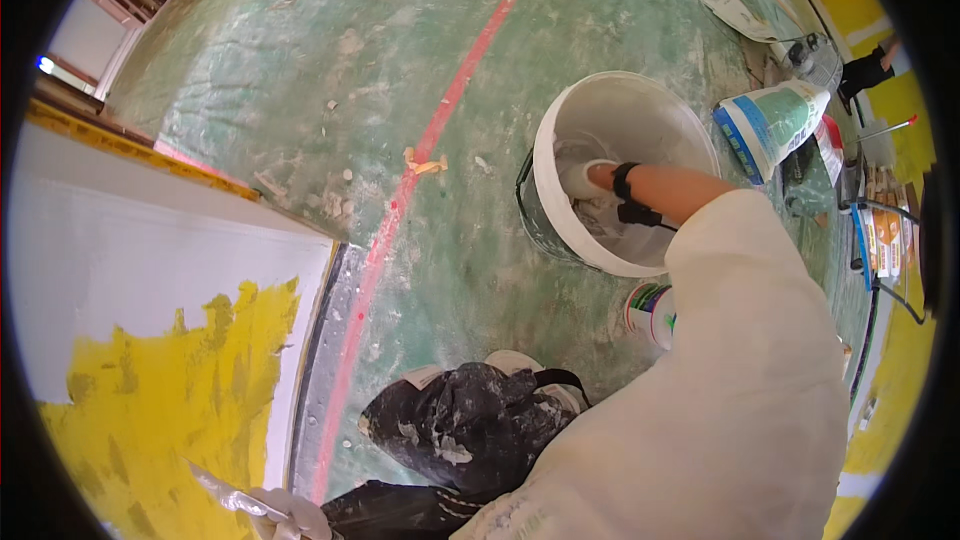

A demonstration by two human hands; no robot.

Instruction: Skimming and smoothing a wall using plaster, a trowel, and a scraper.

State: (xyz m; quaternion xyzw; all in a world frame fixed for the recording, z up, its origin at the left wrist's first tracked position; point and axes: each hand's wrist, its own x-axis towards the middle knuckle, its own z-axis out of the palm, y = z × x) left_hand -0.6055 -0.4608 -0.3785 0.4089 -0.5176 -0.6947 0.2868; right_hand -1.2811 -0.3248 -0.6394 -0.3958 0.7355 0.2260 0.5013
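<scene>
My right arm, in a white sleeve with a black strap at the wrist, reaches down into a large bucket with a whitish, smeared inside. Inside it, my right hand appears to be in a pale glove, close to the grey-white paste. Its fingers look closed, but what they hold is hidden in the bucket. At the lower left, my left hand, in a whitish glove, is closed around a putty knife with a shiny metal blade. That blade points up and left, in front of the yellow-and-white wall.
A small tub stands beside the bucket. Farther right are a blue-and-white bag and a fan; another person's leg shows beyond. A low wall borders the left. Red tape crosses the dusty green floor covering.
</scene>
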